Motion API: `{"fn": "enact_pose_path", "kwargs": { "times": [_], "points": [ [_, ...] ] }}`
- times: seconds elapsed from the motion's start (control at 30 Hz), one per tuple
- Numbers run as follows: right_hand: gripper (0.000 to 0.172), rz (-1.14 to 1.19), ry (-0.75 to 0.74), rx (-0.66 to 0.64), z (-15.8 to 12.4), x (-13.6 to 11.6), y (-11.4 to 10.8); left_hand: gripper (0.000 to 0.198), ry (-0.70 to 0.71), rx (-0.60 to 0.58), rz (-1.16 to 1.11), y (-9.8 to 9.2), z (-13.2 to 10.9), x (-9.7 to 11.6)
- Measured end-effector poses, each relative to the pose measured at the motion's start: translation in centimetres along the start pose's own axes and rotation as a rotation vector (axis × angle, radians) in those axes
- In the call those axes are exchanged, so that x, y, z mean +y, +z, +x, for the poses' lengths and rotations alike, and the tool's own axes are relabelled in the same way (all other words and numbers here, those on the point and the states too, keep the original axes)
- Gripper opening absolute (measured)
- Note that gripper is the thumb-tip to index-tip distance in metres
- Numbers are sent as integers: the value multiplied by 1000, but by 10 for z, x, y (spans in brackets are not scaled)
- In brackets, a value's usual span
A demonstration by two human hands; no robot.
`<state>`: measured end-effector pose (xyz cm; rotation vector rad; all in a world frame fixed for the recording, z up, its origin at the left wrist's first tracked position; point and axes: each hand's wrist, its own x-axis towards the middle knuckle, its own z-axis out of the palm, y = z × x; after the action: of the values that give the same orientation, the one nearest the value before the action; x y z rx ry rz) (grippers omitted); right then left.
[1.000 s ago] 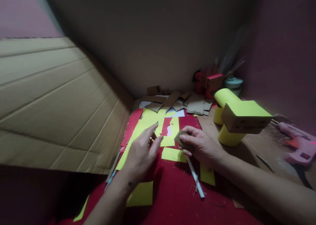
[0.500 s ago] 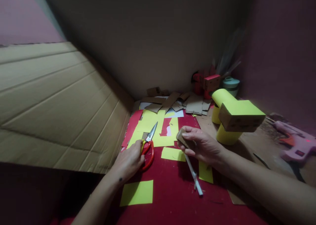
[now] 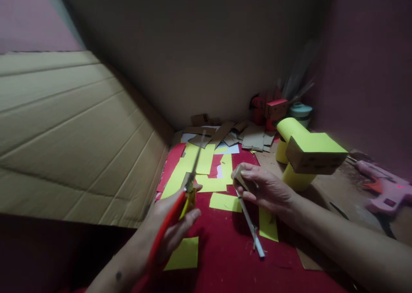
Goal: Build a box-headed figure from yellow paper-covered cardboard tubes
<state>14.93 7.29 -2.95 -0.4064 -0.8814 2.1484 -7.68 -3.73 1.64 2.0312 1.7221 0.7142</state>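
Scissors (image 3: 189, 190) with red and yellow handles are in my left hand (image 3: 170, 224); their blades point away from me and look edge-on. The thumb lies along the yellow part. My right hand (image 3: 264, 183) pinches a small piece of brown cardboard (image 3: 240, 176). Below that hand a thin white stick (image 3: 251, 226) slants down over the red surface (image 3: 225, 250); I cannot tell whether the hand touches it. Yellow paper pieces (image 3: 225, 201) lie between and around my hands, one (image 3: 183, 253) partly behind the left hand.
A large cardboard sheet (image 3: 71, 138) leans at the left. Cardboard scraps (image 3: 254, 136) are heaped at the back. On the right stand a yellow paper-and-cardboard figure (image 3: 317, 151) and a pink glue gun (image 3: 386, 185). Behind are a red figure (image 3: 275, 110) and a teal-lidded container (image 3: 301, 109).
My left hand has turned over and come nearer, swinging the scissors from flat to edge-on. The right hand with the cardboard piece has hardly moved.
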Motion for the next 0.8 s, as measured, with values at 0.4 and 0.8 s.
{"fn": "enact_pose_path", "kwargs": {
  "times": [0.4, 0.8],
  "points": [
    [18, -167, -121, 91, -2, 1, 3, 69, 42, -58, 221, 21, -14, -3],
    [22, -180, -97, 97, -3, 3, 6, 66, -28, -148, 273, 31, -8, 5]
  ]
}}
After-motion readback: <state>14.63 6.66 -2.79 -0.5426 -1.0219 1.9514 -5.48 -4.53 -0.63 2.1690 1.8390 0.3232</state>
